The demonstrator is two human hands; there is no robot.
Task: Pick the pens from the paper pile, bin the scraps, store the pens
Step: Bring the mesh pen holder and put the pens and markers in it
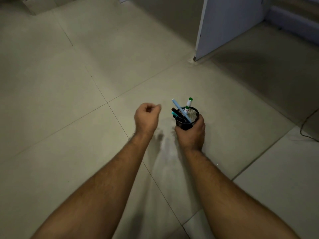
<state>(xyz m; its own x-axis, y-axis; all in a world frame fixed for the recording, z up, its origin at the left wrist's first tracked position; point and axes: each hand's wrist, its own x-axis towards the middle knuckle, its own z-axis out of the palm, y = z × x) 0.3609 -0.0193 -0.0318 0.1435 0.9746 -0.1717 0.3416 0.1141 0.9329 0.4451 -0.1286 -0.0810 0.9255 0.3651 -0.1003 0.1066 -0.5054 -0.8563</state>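
Observation:
My right hand [191, 133] grips a black mesh pen holder [190, 118] from below, held above the tiled floor. Several pens stand in it: a light blue pen [179, 108] leaning left, a white marker with a green cap [188, 104], and darker pens at the holder's left rim [176, 113]. My left hand [146, 118] hovers to the left of the holder, apart from it, fingers curled into a loose fist with nothing visible in it. No paper pile, scraps or bin are in view.
Beige floor tiles [69, 118] fill the view. A white furniture panel [227, 26] stands on the floor at the upper right, with shadow behind it. A dark cable [303, 125] runs along the floor at the right edge.

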